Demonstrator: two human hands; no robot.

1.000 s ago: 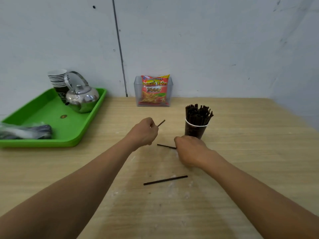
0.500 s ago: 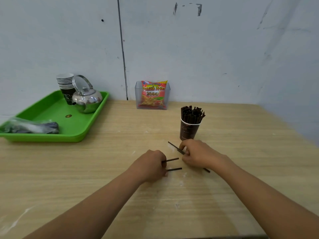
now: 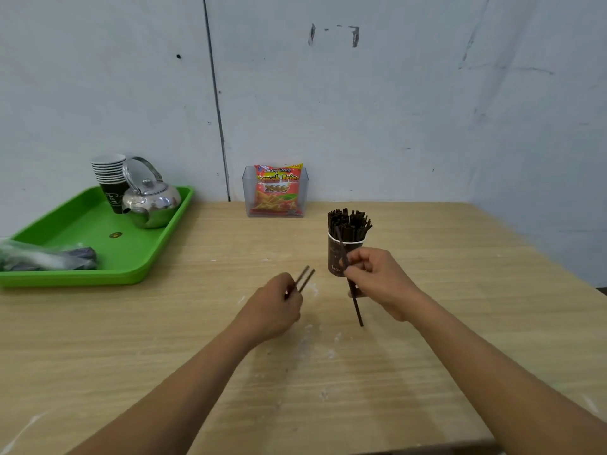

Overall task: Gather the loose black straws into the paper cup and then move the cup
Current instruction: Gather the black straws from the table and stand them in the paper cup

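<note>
**Head view.** The paper cup (image 3: pixel 335 257), a dark cylinder with a white rim, stood upright on the light, wood-grained tabletop (image 3: pixel 460 290), right of centre. A dense bundle of black straws (image 3: pixel 348 221) filled it, the cut ends rising above the rim.

The right hand (image 3: pixel 377 277) was just in front of the cup. Its grip was clamped on a single straw (image 3: pixel 356 307), a thin, straight, matte black tube held nearly upright. The upper end of this straw crossed the cup wall and the lower end pointed down at the tabletop. Contact with the surface could not be determined.

The left hand (image 3: pixel 276 307) was to the left of the cup and apart from it. Its grip was closed round two straws (image 3: pixel 305 277), whose free ends projected side by side, up and to the right.

At the left edge lay a green plastic tray (image 3: pixel 82 224) with a raised rim. It carried a polished metal kettle (image 3: pixel 152 205) with a hoop handle, a stack of cups (image 3: pixel 110 178) and a crumpled clear bag (image 3: pixel 42 257). A glossy red snack packet (image 3: pixel 277 188) stood in a clear rectangular holder (image 3: pixel 246 192) at the wall.
</note>
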